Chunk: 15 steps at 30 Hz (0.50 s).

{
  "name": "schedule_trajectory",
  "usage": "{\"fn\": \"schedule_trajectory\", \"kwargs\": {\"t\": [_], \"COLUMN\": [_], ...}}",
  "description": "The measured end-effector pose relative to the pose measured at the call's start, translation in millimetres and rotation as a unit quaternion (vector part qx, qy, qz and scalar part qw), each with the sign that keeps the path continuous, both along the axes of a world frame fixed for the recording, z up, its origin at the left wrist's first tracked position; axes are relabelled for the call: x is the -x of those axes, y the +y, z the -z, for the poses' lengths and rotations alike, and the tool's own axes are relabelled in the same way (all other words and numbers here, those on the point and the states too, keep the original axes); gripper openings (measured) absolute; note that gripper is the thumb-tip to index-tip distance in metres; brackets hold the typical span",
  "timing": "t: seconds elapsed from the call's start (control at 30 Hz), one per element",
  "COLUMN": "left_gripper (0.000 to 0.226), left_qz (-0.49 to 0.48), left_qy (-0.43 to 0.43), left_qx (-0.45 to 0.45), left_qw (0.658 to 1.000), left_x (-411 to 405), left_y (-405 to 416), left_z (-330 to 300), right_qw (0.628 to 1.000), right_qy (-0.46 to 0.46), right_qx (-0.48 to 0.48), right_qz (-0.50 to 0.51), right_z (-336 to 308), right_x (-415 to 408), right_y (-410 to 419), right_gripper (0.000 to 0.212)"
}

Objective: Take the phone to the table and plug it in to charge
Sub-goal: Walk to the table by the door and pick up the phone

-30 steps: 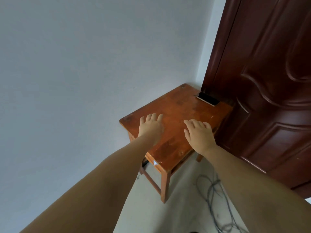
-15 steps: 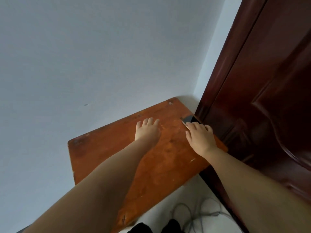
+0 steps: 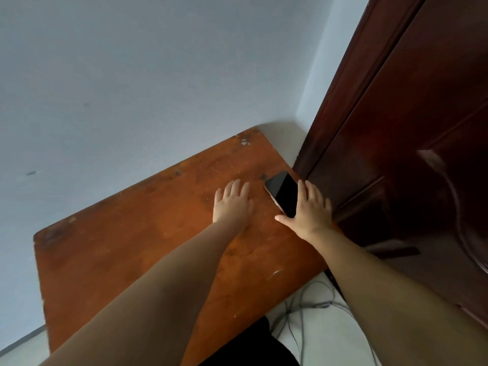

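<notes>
Since half a second ago my right hand [image 3: 313, 210] has closed its fingers [image 3: 303, 192] around the phone [image 3: 283, 194], tilting it up off the table [image 3: 148, 247] at the far right edge, tight beside the door [image 3: 396, 154]. My left hand [image 3: 232, 204] stays flat, fingers spread, with open tabletop to its left.

Can't see the near right edge of the phone [image 3: 282, 192], my right hand [image 3: 309, 213] covers it. Worktop [image 3: 126, 249] near corner hidden behind my forearms. Cables [image 3: 298, 313] on the floor run off the bottom edge. Door [image 3: 412, 154] cut off top and right.
</notes>
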<state>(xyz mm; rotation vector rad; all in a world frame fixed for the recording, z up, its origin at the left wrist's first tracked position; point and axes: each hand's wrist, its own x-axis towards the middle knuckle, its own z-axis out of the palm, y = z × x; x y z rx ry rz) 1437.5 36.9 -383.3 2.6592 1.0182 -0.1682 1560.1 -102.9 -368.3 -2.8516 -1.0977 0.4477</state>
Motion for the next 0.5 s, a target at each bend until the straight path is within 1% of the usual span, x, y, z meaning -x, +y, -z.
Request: {"fn": "schedule_trajectory", "kwargs": {"t": [0.07,0.13,0.23,0.33,0.5], "left_gripper": [0.055,0.058,0.059,0.059,0.06], "left_qz": [0.003,0.012,0.016,0.02,0.049], "left_qy": [0.02,0.033,0.037,0.041,0.08], "left_qx": [-0.012,-0.027,-0.033,-0.038,-0.01], "left_qw": [1.0,0.999,0.999,0.998,0.996], "left_x": [-2.9,-4.9,-2.8,-1.3,-7.3], "left_y": [-0.8,-1.3,-4.1,-5.5,6.0], "left_z": [12.0,20.7,27.1,27.3,3.1], "right_qw": [0.999,0.997,0.995,0.994,0.998], "right_qy": [0.038,0.054,0.046,0.049,-0.008], "right_qx": [0.001,-0.012,-0.059,-0.074,-0.063], "right_qz": [0.031,0.05,0.06,0.061,0.027], "right_z": [6.5,10.3,11.0,7.4,-11.9], "right_x": [-3.8,-8.2,-17.3,-26.5,-35.0], "right_y": [0.2,0.6,-0.5,-1.4,2.9], "right_gripper": [0.116,0.113,0.096,0.083,0.077]}}
